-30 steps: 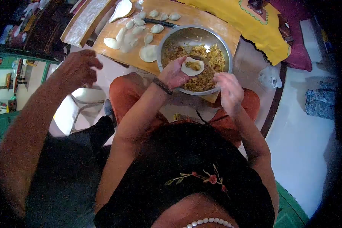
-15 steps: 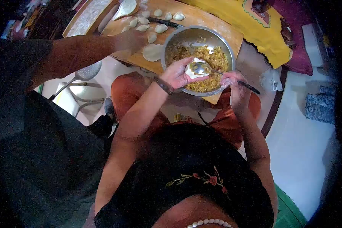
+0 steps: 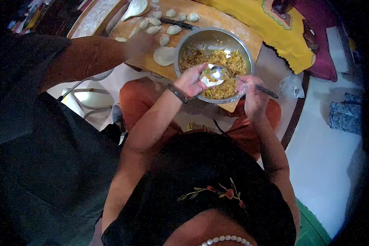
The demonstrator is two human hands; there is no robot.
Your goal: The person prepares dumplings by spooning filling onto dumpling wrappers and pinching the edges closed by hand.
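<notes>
I see a white wrapper [image 3: 211, 82], yellowish filling [image 3: 208, 75] atop, cupped left hand [image 3: 191, 81] holding it; right hand [image 3: 253, 96] closed round a spoon [image 3: 266, 91]

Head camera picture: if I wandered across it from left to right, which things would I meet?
Grey shoe → flat dough round → left hand → right hand → plastic bag → folded blue cloth.

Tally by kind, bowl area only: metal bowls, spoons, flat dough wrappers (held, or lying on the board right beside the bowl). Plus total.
Metal bowl: 1
Spoon: 1, in the right hand
Dough wrappers: 2, the held wrapper in the left hand and the loose wrapper on the board
Total: 4
</notes>
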